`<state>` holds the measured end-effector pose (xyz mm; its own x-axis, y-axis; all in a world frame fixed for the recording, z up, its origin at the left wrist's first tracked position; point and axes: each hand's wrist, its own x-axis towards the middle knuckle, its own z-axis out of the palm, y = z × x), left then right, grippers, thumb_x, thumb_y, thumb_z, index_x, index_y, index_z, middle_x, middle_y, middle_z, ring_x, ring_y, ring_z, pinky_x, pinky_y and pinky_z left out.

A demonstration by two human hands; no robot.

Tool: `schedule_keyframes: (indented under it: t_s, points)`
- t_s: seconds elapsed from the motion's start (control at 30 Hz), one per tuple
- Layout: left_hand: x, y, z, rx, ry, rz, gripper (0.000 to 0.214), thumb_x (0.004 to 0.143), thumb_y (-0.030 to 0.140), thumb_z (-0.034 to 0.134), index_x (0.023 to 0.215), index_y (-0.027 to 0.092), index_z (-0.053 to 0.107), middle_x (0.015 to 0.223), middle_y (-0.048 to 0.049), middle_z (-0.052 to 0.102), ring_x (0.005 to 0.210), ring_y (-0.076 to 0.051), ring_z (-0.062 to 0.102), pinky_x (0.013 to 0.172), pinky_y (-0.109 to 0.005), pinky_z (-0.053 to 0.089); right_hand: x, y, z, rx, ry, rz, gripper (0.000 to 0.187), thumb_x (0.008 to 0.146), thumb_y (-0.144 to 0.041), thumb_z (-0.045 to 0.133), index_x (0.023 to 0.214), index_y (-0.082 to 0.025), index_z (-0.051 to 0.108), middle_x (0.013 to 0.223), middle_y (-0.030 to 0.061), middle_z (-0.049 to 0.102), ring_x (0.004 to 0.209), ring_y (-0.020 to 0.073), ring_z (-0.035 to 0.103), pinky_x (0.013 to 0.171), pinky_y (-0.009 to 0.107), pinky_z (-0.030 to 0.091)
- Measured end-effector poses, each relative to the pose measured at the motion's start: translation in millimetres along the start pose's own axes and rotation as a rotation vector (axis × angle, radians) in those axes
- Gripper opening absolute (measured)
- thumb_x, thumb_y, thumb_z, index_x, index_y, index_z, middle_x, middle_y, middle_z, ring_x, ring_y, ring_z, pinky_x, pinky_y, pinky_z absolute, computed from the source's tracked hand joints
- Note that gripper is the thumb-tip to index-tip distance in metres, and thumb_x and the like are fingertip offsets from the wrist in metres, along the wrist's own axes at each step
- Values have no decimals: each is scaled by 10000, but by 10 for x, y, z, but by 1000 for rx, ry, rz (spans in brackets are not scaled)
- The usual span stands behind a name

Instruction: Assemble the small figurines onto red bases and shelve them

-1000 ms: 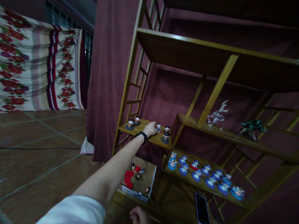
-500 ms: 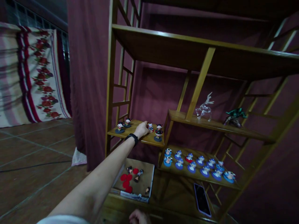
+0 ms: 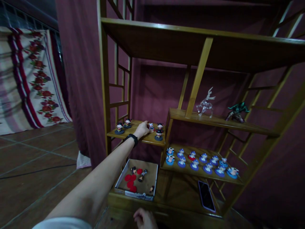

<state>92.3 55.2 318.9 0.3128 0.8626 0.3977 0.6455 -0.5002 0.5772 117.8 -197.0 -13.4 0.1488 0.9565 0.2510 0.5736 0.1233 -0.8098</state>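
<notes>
My left hand (image 3: 142, 129), with a black band on its wrist, reaches onto the small left shelf (image 3: 133, 124). Its fingers are closed around a small figurine (image 3: 151, 127) with a red base, upright at shelf level. Just right of it stand two black-haired figurines, a front one (image 3: 159, 134) and a rear one (image 3: 159, 126). Two similar figurines on dark bases, a near one (image 3: 119, 128) and a far one (image 3: 128, 122), are at the shelf's left end. Low in the view, my right hand (image 3: 145, 219) is loosely closed, with nothing visible in it.
Below the shelf sits an open cardboard box (image 3: 154, 178) with red discs and loose figurines. Several blue and purple figurines (image 3: 194, 164) line the lower right shelf. A clear deer ornament (image 3: 205, 104) and a green ornament (image 3: 237, 111) stand above; a phone (image 3: 206, 195) lies below.
The camera view has shifted slightly, and the box shows more fully. My left hand stays at the red-based figurine on the shelf. More of my right hand shows at the bottom.
</notes>
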Motion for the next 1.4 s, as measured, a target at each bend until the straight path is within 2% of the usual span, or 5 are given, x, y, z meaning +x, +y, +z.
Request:
schedule_keyframes:
  t_s: [0.8,0.93,1.1,1.3,1.4]
  points:
    - [-117,12,-59,-12,-19,21,695,591,383,725,1195,139,482,1002,-75,648,928,-202,590,791,-243,434,-45,-173,-278,-64,-179,8,250,787,-151,447,863,-283,645,822,-16,693,792,174,630,679,232,399]
    - [-464,53,-214,-2,142,126,678,673,406,655,1263,162,429,1099,-80,604,1014,-221,556,876,-303,411,5,-202,-318,-33,-193,9,260,792,-137,434,863,-271,645,828,-21,696,791,157,633,702,223,405]
    - [-1231,14,-264,-98,354,279,453,802,296,513,1244,221,453,1193,-39,542,1069,-182,523,931,-330,399,85,-156,-305,-11,-214,35,250,800,-148,436,871,-257,650,832,-21,697,791,145,634,720,223,419]
    - [-1936,-493,100,-151,502,169,291,812,219,475,1084,210,581,1138,-57,565,1069,-188,514,931,-333,403,152,-58,-286,-11,-260,70,217,807,-167,458,885,-246,644,871,-3,685,828,153,627,746,241,441]
    - [-2029,-910,403,-223,382,67,255,801,226,481,1012,187,619,1072,-68,599,1001,-185,552,866,-311,439,215,-13,-281,-7,-266,110,215,802,-163,464,885,-243,645,884,3,687,836,156,629,753,251,449]
